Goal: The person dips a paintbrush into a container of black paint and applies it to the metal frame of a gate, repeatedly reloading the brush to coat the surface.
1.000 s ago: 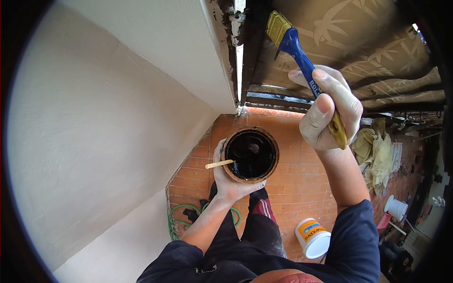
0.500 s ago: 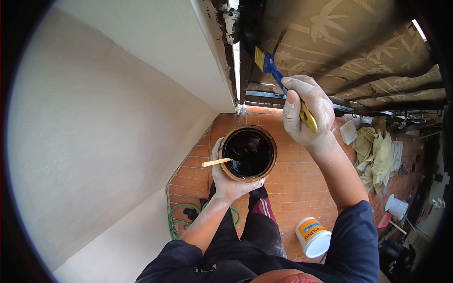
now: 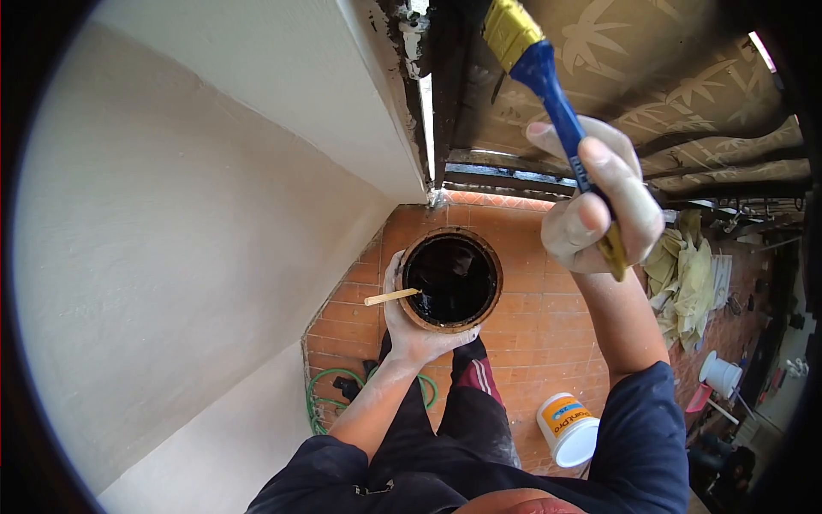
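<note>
- Hands: two, apart, both dusted white. Left hand (image 3: 415, 343) cupped round the near side of the can and under it; right hand (image 3: 616, 206) closed on the brush, thumb against fingers.
- Can (image 3: 498, 287): one, round, brown-rimmed, open side up, above the floor (image 3: 548, 343). Dark liquid (image 3: 445, 291) inside. Probably the heaviest piece held, liable to slop if tilted; best taken low, palm beneath, clear of the smeared rim.
- Stick (image 3: 390, 297): one, pale, lying over the can's left rim, inner end at the liquid. Light, rigid, likely to roll or slide; take by the dry outer end.
- Brush (image 3: 561, 111): one, blue and yellow, up and to the right of the can, head uppermost. Light, with a stiff handle and presumably a softer tip; best held by the handle, away from the head. Bristle condition: cannot tell.
- Tub (image 3: 567, 417): one, white, orange label, on the floor, below and right of the can.
- Hose (image 3: 311, 398): green, looped, below and left of the can.
- Cloth (image 3: 681, 283): yellowish, crumpled, limp, well right of the can.
- Wall (image 3: 197, 223): pale, left of the can.
- Panel (image 3: 693, 90): brown, bamboo-patterned, above and right of the can.
</note>
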A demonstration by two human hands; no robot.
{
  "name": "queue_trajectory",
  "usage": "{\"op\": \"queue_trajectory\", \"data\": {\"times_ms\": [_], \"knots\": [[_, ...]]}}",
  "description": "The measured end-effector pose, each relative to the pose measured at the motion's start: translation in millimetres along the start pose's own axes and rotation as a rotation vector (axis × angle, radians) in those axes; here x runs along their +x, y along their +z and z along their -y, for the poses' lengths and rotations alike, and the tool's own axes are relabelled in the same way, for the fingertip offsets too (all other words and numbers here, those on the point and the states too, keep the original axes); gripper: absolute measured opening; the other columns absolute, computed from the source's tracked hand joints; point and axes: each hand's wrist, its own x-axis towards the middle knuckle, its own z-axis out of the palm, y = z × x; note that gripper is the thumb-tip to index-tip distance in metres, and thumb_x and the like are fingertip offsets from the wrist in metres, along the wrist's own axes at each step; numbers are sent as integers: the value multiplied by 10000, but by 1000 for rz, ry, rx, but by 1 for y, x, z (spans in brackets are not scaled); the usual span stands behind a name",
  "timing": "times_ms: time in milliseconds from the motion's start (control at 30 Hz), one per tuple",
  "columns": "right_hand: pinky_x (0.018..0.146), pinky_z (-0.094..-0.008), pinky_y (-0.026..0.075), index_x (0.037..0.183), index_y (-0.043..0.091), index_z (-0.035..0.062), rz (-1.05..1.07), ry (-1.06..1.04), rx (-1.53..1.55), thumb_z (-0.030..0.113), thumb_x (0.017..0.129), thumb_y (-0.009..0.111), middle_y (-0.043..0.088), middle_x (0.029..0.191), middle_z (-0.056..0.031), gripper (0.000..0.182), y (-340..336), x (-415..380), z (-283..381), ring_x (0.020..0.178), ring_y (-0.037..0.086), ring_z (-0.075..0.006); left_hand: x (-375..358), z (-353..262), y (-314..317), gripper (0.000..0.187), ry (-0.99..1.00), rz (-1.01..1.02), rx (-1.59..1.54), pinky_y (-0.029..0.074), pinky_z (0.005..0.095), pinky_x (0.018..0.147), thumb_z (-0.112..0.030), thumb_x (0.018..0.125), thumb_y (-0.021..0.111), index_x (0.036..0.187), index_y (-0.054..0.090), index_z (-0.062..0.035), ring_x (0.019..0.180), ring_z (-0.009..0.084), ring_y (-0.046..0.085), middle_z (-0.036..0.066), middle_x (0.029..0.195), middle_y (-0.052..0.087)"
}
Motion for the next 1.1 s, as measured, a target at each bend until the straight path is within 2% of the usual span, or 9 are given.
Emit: {"op": "queue_trajectory", "data": {"times_ms": [167,467,600,667,733,800,933,1033,1100], "knots": [[711,-396,575,1170,595,-58,108,177,39,-46,901,699,714,940,-165,288,20,-39,3,824,700,-348,-2,13,-13,1211,-13,98,120,449,419,1143,-245,571,1003,1498,268,12,1301,275,561,168,1397,518],[626,-352,548,1010,663,-45,103,329,60,-71,885,702,698,873,-136,133,5,-9,14,669,670,-270,5,2,-1,1171,-53,32,-100,488,396,1110,-259,565,1016,1465,313,2,1254,257,608,157,1389,548],[651,-316,569,1018,667,-48,-76,184,-10,-32,934,708,722,915,-136,94,6,8,-4,699,701,-237,-2,25,-1,1137,32,41,3,494,392,1088,-284,559,1028,1437,366,2,1217,250,627,141,1338,580],[678,-323,591,1066,639,-82,-163,-17,52,13,992,666,726,934,-163,124,5,8,-13,746,729,-264,-5,46,1,1123,126,20,-35,486,391,1090,-283,555,1034,1429,390,4,1227,246,615,138,1336,575],[679,-334,593,1089,621,-91,-199,-193,82,24,1008,643,725,939,-173,142,5,3,-19,745,730,-272,-10,77,4,1125,79,-8,-163,478,394,1102,-280,551,1038,1431,397,3,1252,245,596,137,1340,572],[680,-338,594,1091,617,-91,-159,-246,60,19,1009,637,723,926,-173,139,6,-11,-12,744,730,-274,-14,104,2,1108,85,7,-217,468,397,1114,-257,565,1028,1437,394,2,1278,249,579,138,1357,561],[681,-344,577,1084,643,-46,-11,-175,-244,-39,943,676,717,881,-156,144,23,-57,-15,715,718,-269,-8,168,-11,1096,126,96,-125,465,409,1123,-241,579,1010,1447,386,2,1277,254,580,144,1361,555],[676,-352,573,1061,645,-19,37,-92,-219,-20,961,663,717,875,-147,102,30,-96,-15,704,722,-254,-7,216,-18,1121,205,84,-87,462,412,1125,-259,566,1020,1453,387,1,1277,261,579,146,1353,564],[656,-335,566,1018,634,-7,72,141,-128,20,1002,626,719,845,-130,33,34,-114,-6,679,719,-199,-10,256,-23,1123,228,69,-104,463,411,1124,-256,561,1023,1453,391,1,1277,260,579,146,1357,563]]}}
